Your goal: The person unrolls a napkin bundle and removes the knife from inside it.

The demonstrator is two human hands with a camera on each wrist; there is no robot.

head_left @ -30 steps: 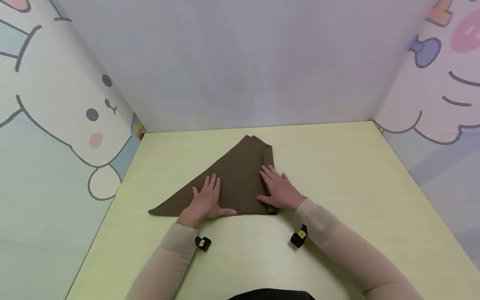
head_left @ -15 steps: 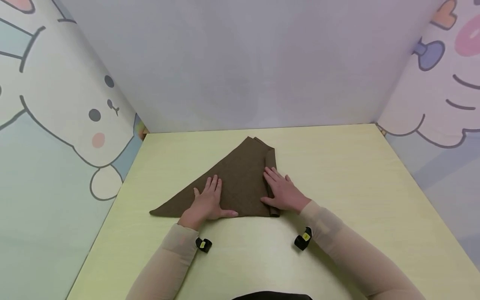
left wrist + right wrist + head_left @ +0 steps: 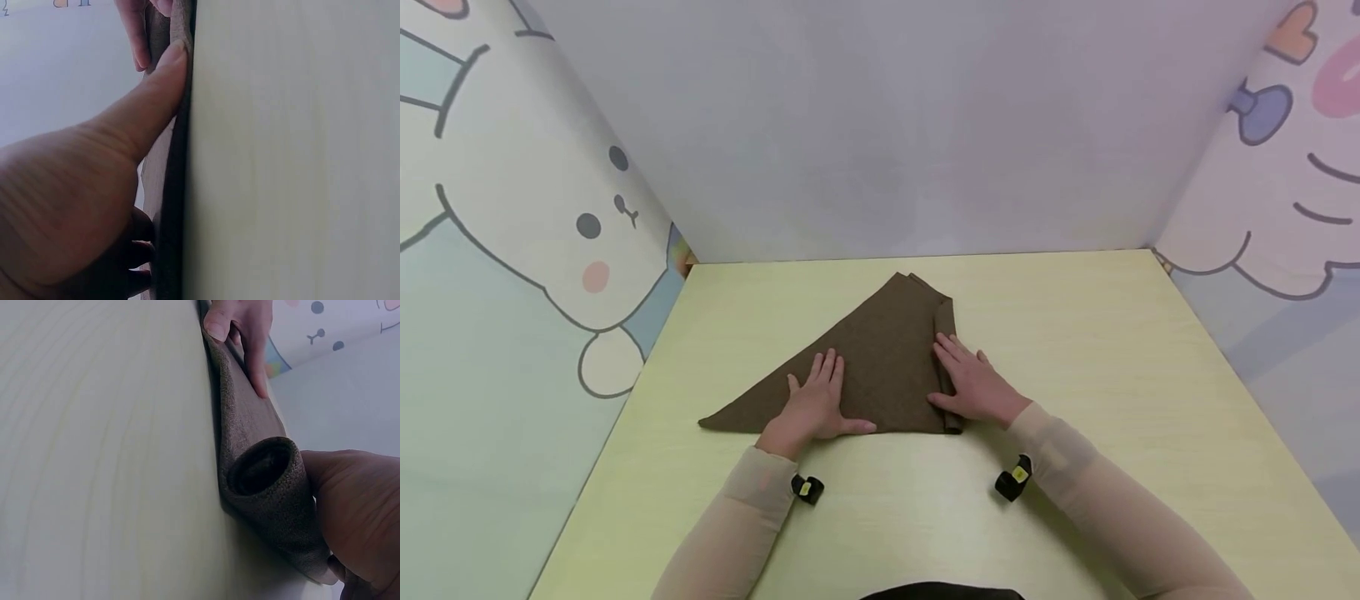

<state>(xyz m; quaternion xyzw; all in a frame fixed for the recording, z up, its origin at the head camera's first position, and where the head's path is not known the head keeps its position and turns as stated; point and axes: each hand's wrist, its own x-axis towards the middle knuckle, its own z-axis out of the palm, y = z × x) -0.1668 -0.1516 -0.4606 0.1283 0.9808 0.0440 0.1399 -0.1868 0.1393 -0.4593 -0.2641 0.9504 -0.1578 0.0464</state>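
A brown cloth (image 3: 887,358) lies on the table, folded into a triangle with its long tip to the left. Its right edge is turned into a roll (image 3: 269,481), and the hollow end of this roll shows in the right wrist view. My left hand (image 3: 812,404) rests flat on the cloth's middle, fingers spread and thumb along the near edge. On the roll at the right side lies my right hand (image 3: 977,387), its fingers pointing forward across it and its thumb on the cloth just left of the roll. The right fingertips are hidden in the right wrist view.
The pale wooden table (image 3: 1075,333) extends around the cloth, with a plain wall (image 3: 880,133) at its back. Cartoon-printed walls (image 3: 520,208) stand at both sides. A small black wrist camera (image 3: 808,489) sits by each sleeve.
My right hand has shifted slightly to the right along with the cloth's right edge. The left hand keeps its place on the cloth. The head view has moved a little.
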